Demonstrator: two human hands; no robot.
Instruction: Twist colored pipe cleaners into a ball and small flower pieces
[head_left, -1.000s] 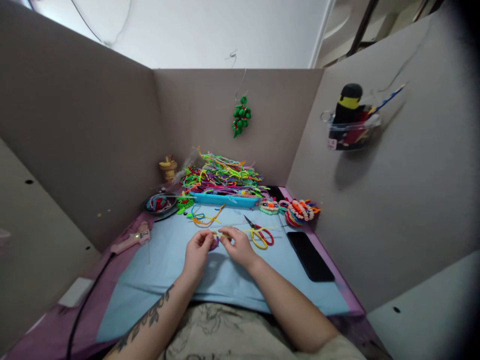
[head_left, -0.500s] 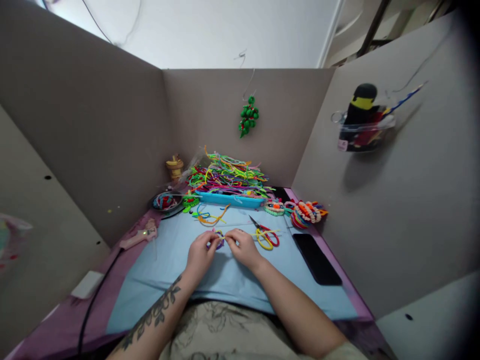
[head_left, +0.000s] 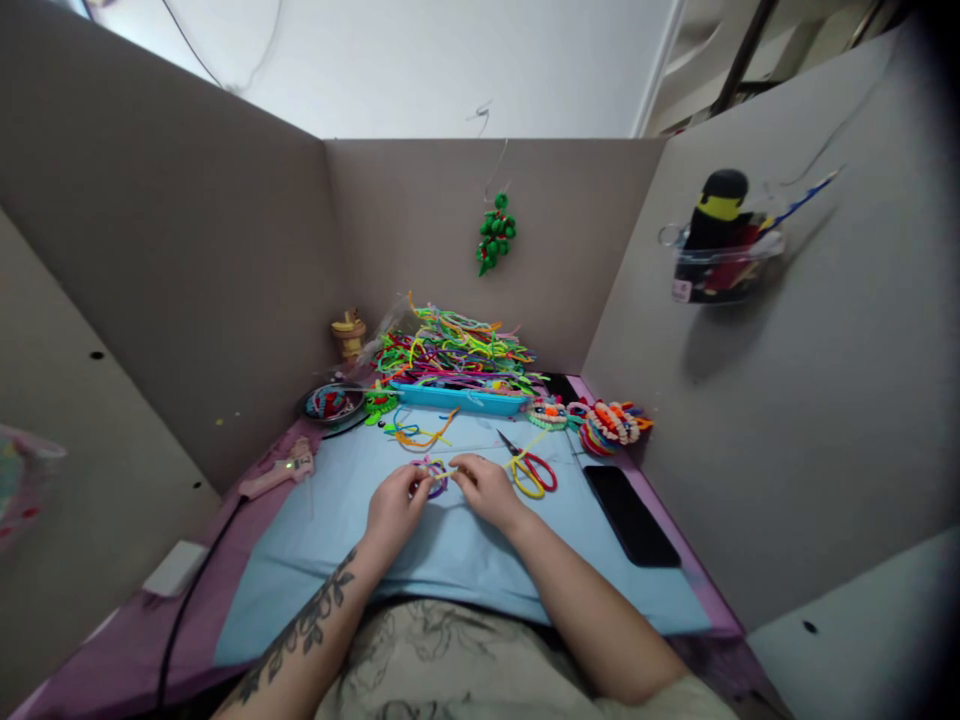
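Note:
My left hand (head_left: 401, 500) is closed in a pinch on a small purple and multicoloured ring of pipe cleaners (head_left: 437, 488), held just above the blue cloth. A yellow pipe cleaner (head_left: 444, 475) runs from the ring to my right hand (head_left: 484, 490), whose thumb and forefinger pinch it. Its loose end seems to come out beyond the right hand, toward the scissors. The scissors (head_left: 536, 474), with one red and one yellow handle, lie right of my right hand, untouched. Beyond the hands lie a few loose orange and blue pipe cleaners (head_left: 420, 438).
A blue tray (head_left: 465, 402) heaped with pipe cleaners stands at the back. A pink glue gun (head_left: 277, 475) with a black cord lies left, near a bowl (head_left: 334, 403). On the right are a black phone (head_left: 632, 517) and finished-looking coloured pieces (head_left: 611, 428). Grey partitions enclose three sides.
My left hand has shifted slightly left with the ring, widening the gap between the hands. More of the ring and the yellow strand shows; its free end now points more upward.

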